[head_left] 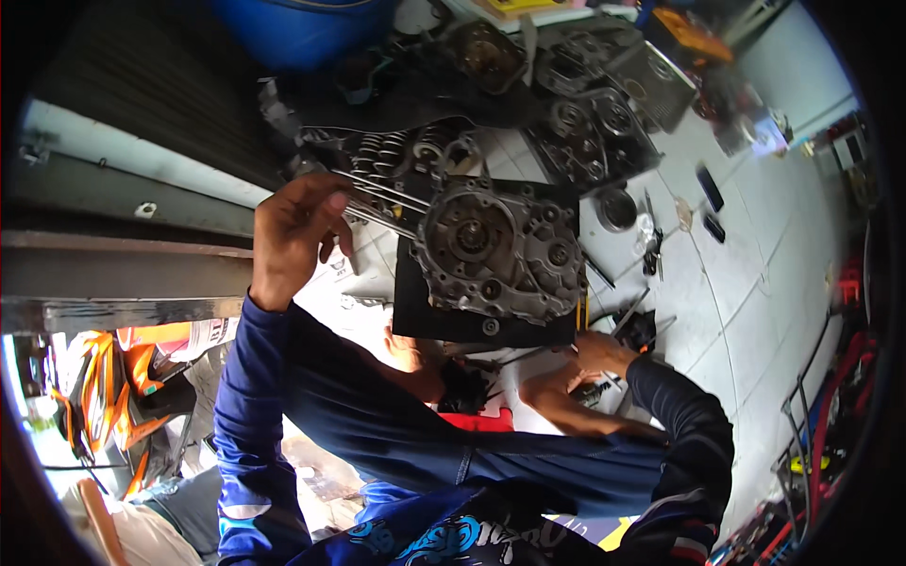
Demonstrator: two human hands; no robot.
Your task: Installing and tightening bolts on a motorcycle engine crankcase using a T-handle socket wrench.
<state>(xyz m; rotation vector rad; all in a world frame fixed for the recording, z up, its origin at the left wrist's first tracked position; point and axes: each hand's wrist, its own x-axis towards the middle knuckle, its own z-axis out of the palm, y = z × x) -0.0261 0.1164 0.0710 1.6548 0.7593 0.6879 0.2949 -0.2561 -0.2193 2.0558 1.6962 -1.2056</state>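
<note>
A grey metal engine crankcase half (472, 236) rests on a black mat (415, 316) in front of my crossed legs. Long bare studs (382, 193) stick out from its left side. My left hand (293, 231) is at their outer ends, with thumb and index finger closed on a stud and the other fingers curled loosely below. Down by the mat's lower right corner, my right hand (602, 355) is closed, close to my foot. What it holds is hidden and too dark to name. A small round washer-like part (491, 326) lies on the mat's near edge.
Beyond the crankcase sit coil springs (382, 151), another engine casing (595, 141) and a blue tub (302, 28). A round metal part (615, 209) and two black pieces (710, 189) lie on the tiled floor at right. Tools (642, 325) are scattered beside my right hand.
</note>
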